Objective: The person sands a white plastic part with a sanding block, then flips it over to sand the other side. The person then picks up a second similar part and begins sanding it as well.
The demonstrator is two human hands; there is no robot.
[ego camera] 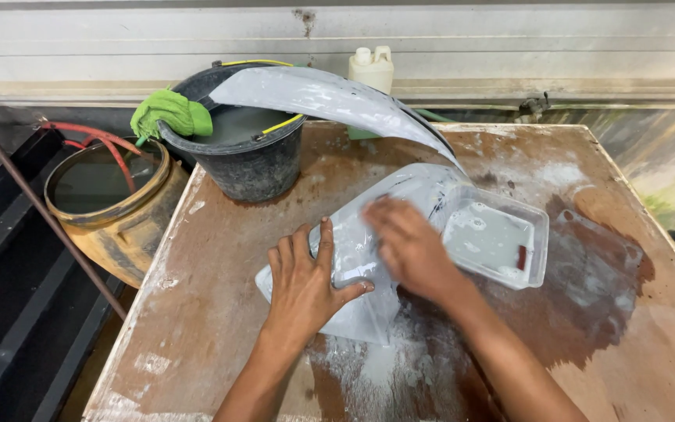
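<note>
While both hands lie flat, left hand (304, 277) and right hand (409, 248) press the grey panel (353, 258), grip open.

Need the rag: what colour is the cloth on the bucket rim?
Green cloth, draped over the black bucket; head view.

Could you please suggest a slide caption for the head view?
Left hand steadies and right hand presses a curved grey-white plastic panel on a wet brown wooden table.
</note>
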